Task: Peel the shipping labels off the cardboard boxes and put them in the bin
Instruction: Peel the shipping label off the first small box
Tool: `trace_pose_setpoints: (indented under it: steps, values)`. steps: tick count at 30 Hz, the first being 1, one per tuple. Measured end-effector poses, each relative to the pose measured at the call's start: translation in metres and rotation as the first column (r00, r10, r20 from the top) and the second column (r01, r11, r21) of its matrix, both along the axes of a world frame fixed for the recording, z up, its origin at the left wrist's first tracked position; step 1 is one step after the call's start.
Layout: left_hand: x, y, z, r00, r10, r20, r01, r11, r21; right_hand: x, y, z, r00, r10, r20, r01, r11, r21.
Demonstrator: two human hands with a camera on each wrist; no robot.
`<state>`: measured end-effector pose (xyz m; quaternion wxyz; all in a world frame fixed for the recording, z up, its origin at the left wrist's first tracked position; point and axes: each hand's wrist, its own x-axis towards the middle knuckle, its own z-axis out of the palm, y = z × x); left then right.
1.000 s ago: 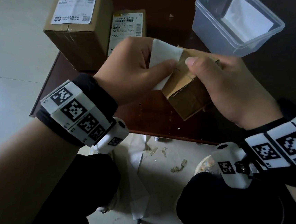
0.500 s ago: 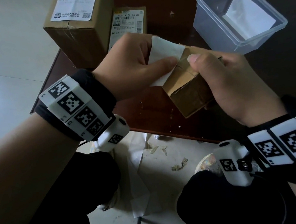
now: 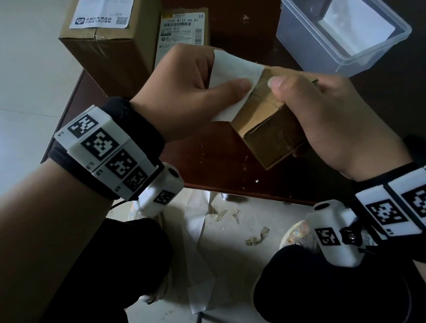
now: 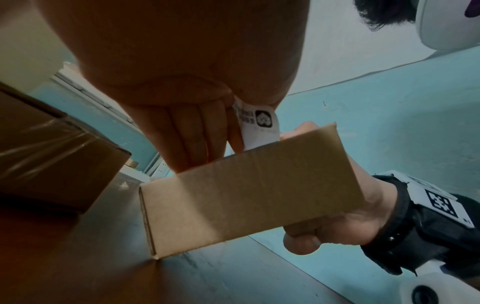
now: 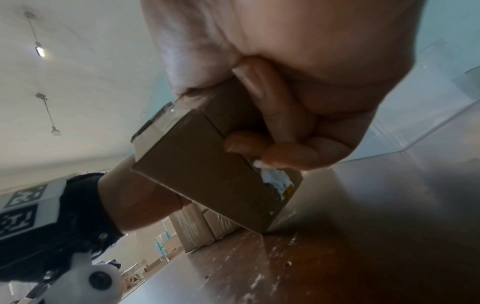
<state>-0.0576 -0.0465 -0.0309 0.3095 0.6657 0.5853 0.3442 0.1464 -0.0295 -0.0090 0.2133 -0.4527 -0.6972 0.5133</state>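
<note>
A small cardboard box (image 3: 268,127) is tilted on one corner on the dark wooden table (image 3: 233,169). My right hand (image 3: 332,113) grips it, thumb on top and fingers curled underneath (image 5: 272,144). My left hand (image 3: 195,92) pinches a white shipping label (image 3: 233,81), its blank back facing up, partly peeled and still stuck along the box's top. In the left wrist view the label (image 4: 259,125) curls over the box (image 4: 246,205), printed side showing. A clear plastic bin (image 3: 341,24) at the back right holds one white label.
Two more cardboard boxes stand at the back left: a large one (image 3: 109,41) and a smaller one (image 3: 181,31), both with labels on top. The table's front edge runs below the hands. Paper scraps (image 3: 258,235) lie on the floor beyond it.
The label has come a little further off the box as my left hand pulls it left. The right hand keeps holding the box in much the same place.
</note>
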Motion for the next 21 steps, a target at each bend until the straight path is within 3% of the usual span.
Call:
trace_pose_setpoints:
  steps: [21]
  values:
    - [-0.0040, 0.0023, 0.0002, 1.000, -0.019, 0.019, 0.020, 0.999, -0.044, 0.0019, 0.0021, -0.0035, 1.000, 0.012, -0.014, -0.012, 1.000, -0.005]
